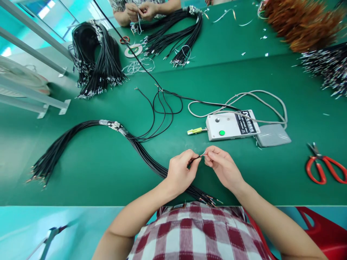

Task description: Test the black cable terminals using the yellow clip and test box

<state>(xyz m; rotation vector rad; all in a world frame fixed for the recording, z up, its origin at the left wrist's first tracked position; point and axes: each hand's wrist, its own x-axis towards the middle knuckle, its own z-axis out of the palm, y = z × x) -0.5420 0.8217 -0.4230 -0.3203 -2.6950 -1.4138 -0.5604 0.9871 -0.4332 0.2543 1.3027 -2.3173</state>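
Observation:
My left hand (pixel 182 170) is closed on a black cable (pixel 195 159) close to its stripped end. The thumb and forefinger of my right hand (pixel 222 165) pinch the thin coloured wires (pixel 204 154) that come out of that end. Below my left wrist runs a bundle of black cables (pixel 148 159), its bared wire ends near the table's front edge. A small grey-white machine box (pixel 233 125) with a green button and a yellow-green clip tip (pixel 195 131) lies just beyond my hands.
Red-handled scissors (pixel 319 164) lie at the right, with a grey pedal (pixel 272 135) beside the box. A hanging black cord (pixel 141 65) crosses the green table (pixel 230 79). Cable bundles (pixel 100 57) stand at the back left. Across the table, a co-worker's hands (pixel 141 11) hold a white strip.

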